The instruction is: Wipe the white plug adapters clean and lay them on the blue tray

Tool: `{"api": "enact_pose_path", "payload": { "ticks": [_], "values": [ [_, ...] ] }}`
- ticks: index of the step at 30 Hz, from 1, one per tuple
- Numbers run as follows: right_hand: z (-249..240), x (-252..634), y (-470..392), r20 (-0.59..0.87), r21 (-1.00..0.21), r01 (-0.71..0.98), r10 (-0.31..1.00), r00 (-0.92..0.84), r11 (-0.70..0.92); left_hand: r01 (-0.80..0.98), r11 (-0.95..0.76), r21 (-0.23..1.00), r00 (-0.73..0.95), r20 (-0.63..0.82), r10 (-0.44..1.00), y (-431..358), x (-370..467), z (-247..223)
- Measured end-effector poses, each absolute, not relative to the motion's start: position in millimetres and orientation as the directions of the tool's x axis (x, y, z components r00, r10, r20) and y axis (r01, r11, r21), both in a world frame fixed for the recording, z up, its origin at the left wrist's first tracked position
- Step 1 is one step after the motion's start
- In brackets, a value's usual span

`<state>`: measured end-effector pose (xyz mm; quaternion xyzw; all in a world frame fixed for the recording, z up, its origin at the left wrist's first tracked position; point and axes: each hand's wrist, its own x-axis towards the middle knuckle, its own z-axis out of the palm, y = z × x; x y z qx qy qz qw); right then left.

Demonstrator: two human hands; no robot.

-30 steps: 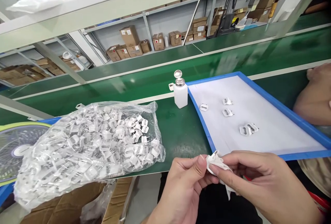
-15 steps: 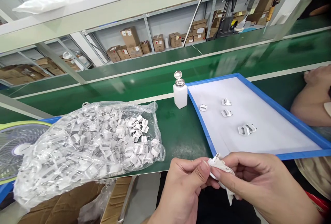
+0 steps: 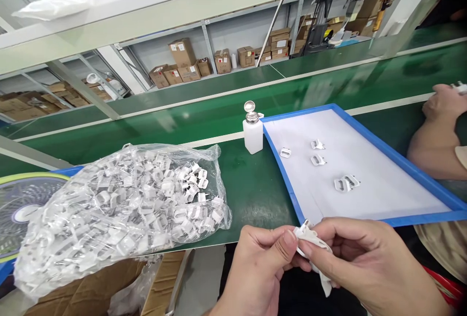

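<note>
Between the fingertips of my left hand (image 3: 268, 253) is a white plastic plug piece (image 3: 301, 231) with a metal pin showing at its top. My right hand (image 3: 359, 253) pinches a white cloth (image 3: 321, 262) against the same piece; the cloth's end hangs below the fingers. Most of the plug piece is hidden by fingers and cloth. Beyond my hands lies a blue-edged tray (image 3: 290, 189) with a white lining and several similar plug pieces (image 3: 346, 183) on it. To the left, a clear plastic bag (image 3: 225, 214) is full of such white pieces.
A white pump bottle (image 3: 253, 136) with its metal lid raised stands at the tray's left corner. A fan (image 3: 27, 211) is at the far left. Below the table edge sits an open cardboard box (image 3: 91, 287). Another person's forearm (image 3: 432, 143) rests beyond the tray on the right.
My hands keep their hold on the plug piece and cloth, with only a slight shift. At the right, the other person's hand has turned and a white piece now shows in it.
</note>
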<state>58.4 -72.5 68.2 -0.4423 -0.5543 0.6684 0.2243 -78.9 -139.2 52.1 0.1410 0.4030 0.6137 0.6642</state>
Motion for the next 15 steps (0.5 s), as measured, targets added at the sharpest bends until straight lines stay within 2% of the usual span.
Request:
{"api": "enact_pose_path", "payload": {
  "ticks": [15],
  "values": [
    [67.1,60.0,-73.2,-0.338,-0.941,0.217,0.777,-0.531,-0.261,-0.681,0.216,0.7,-0.052,-0.339,0.939,-139.5,-80.3,47.4]
  ]
}}
